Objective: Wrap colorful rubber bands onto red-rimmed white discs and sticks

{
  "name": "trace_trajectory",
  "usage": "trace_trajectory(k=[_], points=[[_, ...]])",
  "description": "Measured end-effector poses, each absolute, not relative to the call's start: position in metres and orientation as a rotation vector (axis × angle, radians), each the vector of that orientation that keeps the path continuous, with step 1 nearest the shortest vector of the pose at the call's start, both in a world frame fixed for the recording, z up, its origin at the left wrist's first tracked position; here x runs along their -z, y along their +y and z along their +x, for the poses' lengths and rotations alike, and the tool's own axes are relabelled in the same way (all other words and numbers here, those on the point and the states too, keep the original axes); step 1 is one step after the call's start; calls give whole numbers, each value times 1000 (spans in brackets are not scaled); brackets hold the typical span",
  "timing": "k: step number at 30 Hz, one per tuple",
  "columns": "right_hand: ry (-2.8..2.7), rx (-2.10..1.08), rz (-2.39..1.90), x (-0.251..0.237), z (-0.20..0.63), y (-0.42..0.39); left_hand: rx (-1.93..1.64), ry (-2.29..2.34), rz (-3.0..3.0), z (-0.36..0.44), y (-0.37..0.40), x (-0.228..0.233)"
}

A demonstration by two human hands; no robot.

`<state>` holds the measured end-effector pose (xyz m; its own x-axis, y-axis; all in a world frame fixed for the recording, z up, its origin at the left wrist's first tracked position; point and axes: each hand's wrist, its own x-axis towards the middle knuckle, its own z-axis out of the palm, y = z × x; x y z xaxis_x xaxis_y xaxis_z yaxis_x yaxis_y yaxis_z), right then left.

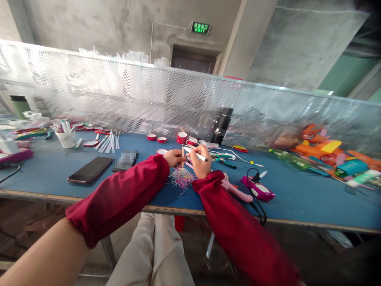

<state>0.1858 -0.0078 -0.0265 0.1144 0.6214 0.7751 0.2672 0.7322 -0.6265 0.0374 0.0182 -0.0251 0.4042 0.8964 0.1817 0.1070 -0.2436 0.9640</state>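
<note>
My left hand [174, 158] pinches a short, flat, light-brown stick [183, 156] and holds it upright. A white marker pen [199, 155] with a black end is gripped in my right hand [202, 163], its other end close to the stick. Below both hands lies a loose heap of small multicoloured rubber bands [182, 178] on the blue table [166, 200]. Just right of my right wrist rests a pink tool [238, 191], perhaps a glue gun, partly hidden by the sleeve. Rolls of red tape [181, 138] stand behind my hands.
To the left are a phone [90, 170], a cup of markers [66, 140] and several white sticks [108, 142]. On the right sit a black bottle [222, 127], green-handled pliers [225, 161], a purple power strip [258, 188] and orange plastic pieces [312, 150]. A perforated metal screen [133, 87] runs behind the table.
</note>
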Motion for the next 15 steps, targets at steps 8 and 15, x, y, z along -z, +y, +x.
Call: trace_trajectory(k=[8,15], points=[[-1483,-280,-780,29,187,-4,-949,875,1688,36,23,27],[-1471,-298,-766,29,187,-4,-952,869,1689,35,26,30]])
